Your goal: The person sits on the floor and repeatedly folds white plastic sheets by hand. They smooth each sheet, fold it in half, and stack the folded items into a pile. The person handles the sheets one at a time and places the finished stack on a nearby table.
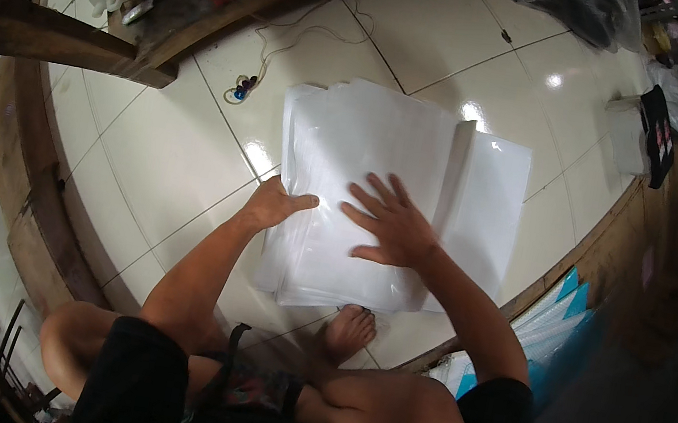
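Glossy white floor tiles (177,158), wooden beam (71,46) at left, thin cord with a small coloured plug (242,89) lying near it. We sit cross-legged, bare foot (350,330) just touching the near edge of a stack of white plastic sheets (369,136) lying flat mid-floor. Our left hand (276,204) curls at the stack's left edge, thumb on top, fingers seemingly tucked under the edge, can't tell for sure. Our right hand (391,222) lies spread, flat on the top sheet, gripping nothing. Sheets look thin, floppy, slick; best pinched at an edge or corner. Folded-up flap (457,164) right of centre; blue-white packs (559,316) far right.
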`<action>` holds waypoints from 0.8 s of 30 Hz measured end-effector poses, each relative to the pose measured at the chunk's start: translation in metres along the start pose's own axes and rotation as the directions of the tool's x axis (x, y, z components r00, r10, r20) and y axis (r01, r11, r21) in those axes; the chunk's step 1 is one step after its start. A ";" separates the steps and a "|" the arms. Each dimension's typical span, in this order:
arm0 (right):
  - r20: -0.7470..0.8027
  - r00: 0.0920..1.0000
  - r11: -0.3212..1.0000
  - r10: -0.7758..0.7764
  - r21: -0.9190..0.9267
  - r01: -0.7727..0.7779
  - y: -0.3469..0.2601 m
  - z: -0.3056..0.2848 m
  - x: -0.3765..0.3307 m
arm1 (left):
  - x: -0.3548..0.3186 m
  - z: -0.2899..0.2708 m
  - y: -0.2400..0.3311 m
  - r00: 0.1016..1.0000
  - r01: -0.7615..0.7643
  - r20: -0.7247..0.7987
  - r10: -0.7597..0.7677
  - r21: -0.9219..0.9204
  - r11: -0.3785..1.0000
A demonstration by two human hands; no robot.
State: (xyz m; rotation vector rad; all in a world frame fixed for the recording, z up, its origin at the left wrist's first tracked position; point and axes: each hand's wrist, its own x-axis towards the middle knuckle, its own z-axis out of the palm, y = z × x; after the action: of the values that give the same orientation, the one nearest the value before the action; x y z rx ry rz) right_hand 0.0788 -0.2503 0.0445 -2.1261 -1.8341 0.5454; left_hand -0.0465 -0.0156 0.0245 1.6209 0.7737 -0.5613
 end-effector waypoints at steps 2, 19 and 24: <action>0.050 0.992 0.992 0.112 -0.067 -0.109 0.019 -0.012 -0.052 | 0.000 -0.002 -0.001 1.000 0.017 0.024 -0.018 0.006 1.000; -0.389 0.810 0.895 0.440 0.111 -0.433 0.033 -0.047 -0.084 | 0.001 -0.004 0.000 1.000 0.012 0.000 -0.012 0.011 1.000; -0.171 0.978 0.992 0.116 -0.033 -0.123 -0.007 0.006 0.036 | -0.005 -0.002 0.001 0.998 -0.064 0.001 0.064 -0.092 0.994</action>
State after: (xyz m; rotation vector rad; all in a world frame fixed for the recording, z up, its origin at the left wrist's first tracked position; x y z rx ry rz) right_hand 0.0743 -0.2139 0.0389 -2.2464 -1.6497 0.3414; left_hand -0.0487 -0.0144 0.0293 1.5540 0.7316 -0.4765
